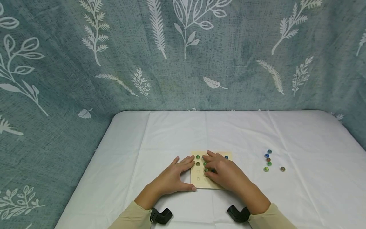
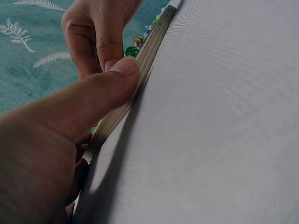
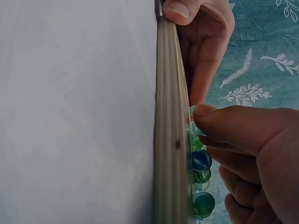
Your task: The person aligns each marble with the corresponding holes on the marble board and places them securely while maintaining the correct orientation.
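The right hand [image 1: 221,171] covers the middle of the wooden board [image 1: 200,181], hiding most of its holes and any marbles under the palm. Whether its fingertips pinch a marble cannot be told. In the wrist views the board's ends are cut off by the picture edges

White-clothed table [image 1: 160,133] against teal leaf-print curtain [image 1: 57,63].
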The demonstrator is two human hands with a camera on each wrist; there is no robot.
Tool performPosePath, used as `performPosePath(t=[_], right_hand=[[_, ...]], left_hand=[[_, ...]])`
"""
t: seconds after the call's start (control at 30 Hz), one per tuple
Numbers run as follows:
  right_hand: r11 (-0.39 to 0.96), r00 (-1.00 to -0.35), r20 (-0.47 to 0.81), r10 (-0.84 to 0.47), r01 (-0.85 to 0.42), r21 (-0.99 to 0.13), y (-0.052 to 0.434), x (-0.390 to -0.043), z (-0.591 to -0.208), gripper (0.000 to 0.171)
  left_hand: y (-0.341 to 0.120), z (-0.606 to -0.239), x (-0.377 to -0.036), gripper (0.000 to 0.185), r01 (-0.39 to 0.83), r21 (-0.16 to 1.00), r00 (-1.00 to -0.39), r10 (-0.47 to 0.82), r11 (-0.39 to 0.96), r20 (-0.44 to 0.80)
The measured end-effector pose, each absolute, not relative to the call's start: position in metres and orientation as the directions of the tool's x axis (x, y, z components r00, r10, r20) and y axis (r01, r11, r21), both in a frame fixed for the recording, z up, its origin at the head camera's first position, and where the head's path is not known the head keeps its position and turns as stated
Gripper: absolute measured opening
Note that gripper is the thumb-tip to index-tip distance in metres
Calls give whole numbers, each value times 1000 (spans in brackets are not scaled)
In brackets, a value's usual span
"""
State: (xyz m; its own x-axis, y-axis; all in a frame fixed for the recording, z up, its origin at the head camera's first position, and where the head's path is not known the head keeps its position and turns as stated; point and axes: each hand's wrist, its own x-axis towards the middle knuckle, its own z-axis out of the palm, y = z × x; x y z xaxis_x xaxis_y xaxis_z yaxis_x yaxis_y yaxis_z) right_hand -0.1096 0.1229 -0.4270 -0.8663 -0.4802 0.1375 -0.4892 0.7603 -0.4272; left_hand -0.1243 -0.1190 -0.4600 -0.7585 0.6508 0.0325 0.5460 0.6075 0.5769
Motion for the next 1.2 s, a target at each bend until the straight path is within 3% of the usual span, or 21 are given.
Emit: performPosePath(t=[0.9,1.2], right_hand=[[756,-850,177,-497,-523,-392,122,-108,-429,25],[741,-872,163,-461,-479,-470,136,-109,-422,25]], left_hand=[[-119,-460,-124,95,539,581,-760,650,610,22],[-117,-458,-125,95,529,592,-765,644,608,22]])
